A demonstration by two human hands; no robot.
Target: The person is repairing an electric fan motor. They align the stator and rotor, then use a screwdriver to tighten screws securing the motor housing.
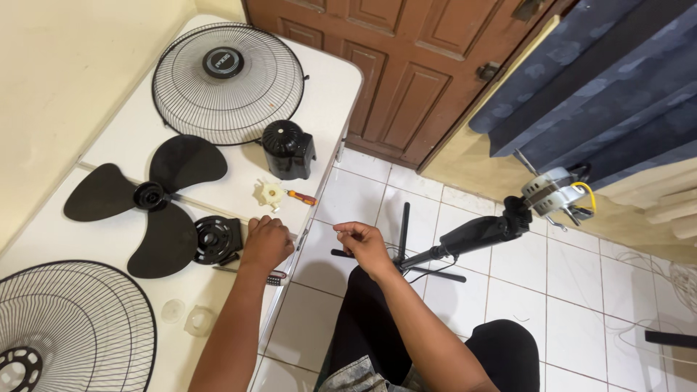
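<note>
- While the left hand [266, 243] rests clenched on the bench [131, 138], a round black fan part [216, 239] lies at its 9 o'clock
- right hand [363, 245] hovers over the tiled floor [581, 290], fingers [343, 231] pinched; contents untellable

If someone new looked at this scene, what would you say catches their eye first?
Fan parts spread over the white table: a wire grille at the back, a black three-blade propeller in the middle. The left hand rests at the table edge, while the right hand hovers over the tiled floor, near the bare fan motor on its stand.
</note>
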